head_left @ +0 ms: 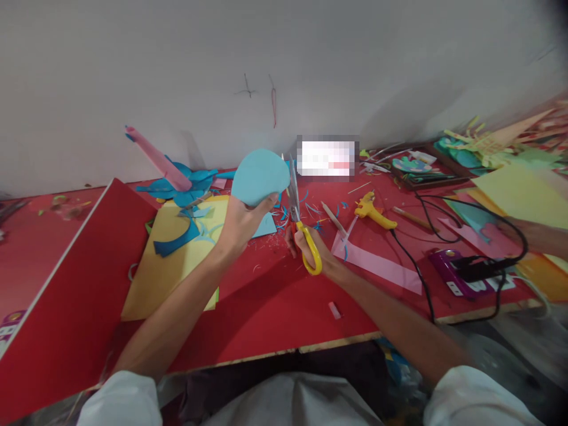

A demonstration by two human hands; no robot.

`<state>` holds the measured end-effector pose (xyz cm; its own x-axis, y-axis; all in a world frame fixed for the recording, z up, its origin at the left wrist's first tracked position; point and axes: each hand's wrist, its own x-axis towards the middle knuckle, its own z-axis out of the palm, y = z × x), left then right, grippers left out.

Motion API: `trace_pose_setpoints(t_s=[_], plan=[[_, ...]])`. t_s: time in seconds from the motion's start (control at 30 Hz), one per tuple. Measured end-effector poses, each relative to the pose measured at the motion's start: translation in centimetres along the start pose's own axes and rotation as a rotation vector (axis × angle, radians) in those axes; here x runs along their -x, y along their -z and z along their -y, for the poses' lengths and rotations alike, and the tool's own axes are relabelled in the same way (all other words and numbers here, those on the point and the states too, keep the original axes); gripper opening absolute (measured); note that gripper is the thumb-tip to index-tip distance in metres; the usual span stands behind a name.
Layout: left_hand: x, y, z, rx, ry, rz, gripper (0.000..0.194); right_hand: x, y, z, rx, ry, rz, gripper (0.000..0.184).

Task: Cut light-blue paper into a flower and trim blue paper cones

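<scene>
My left hand (248,222) is closed on the lower edge of a rounded light-blue foam or paper sheet (261,176), held up above the table. In my right hand (308,239) is a pair of scissors (314,254) with yellow handles. Their blades point up and away from me, a little apart, right beside the sheet's right edge. Whether the blades touch the sheet I cannot tell. Thin blue trimmings (317,225) lie scattered around the scissors. A light-blue piece (265,225) lies on the table behind my left wrist.
A yellow glue gun (375,212) with a black cord lies right of my hands, near a pink strip (381,269). A purple power strip (461,284) sits farther right, by another person's arm (541,236). A red divider (84,290) stands at left, beside yellow sheets (155,278).
</scene>
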<state>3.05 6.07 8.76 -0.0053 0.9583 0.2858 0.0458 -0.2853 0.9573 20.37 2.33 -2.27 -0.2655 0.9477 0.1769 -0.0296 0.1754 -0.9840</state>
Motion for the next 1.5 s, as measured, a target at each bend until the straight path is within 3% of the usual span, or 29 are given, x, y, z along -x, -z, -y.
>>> trace_pose_setpoints(t_s=[0.5,0.97,1.1,1.3,1.5], plan=[[0.9,-1.1,0.3,0.068,0.005,-0.171,0.028,0.8,-0.9,1.5,0.028,0.0,0.042,0.071],[1.3,-1.4,0.6,0.076,0.042,-0.162,0.024,0.6,-0.5,1.6,0.099,-0.001,0.008,0.074],[0.9,-1.1,0.2,0.091,0.007,-0.137,0.025,0.7,-0.5,1.3,0.108,-0.003,-0.008,0.074],[1.3,-1.3,-0.3,0.094,0.074,-0.054,0.023,0.6,-0.4,1.4,0.123,-0.025,-0.021,0.075],[1.5,-1.4,-0.5,0.08,0.084,-0.044,0.024,0.5,-0.4,1.9,0.139,-0.028,-0.049,0.073]])
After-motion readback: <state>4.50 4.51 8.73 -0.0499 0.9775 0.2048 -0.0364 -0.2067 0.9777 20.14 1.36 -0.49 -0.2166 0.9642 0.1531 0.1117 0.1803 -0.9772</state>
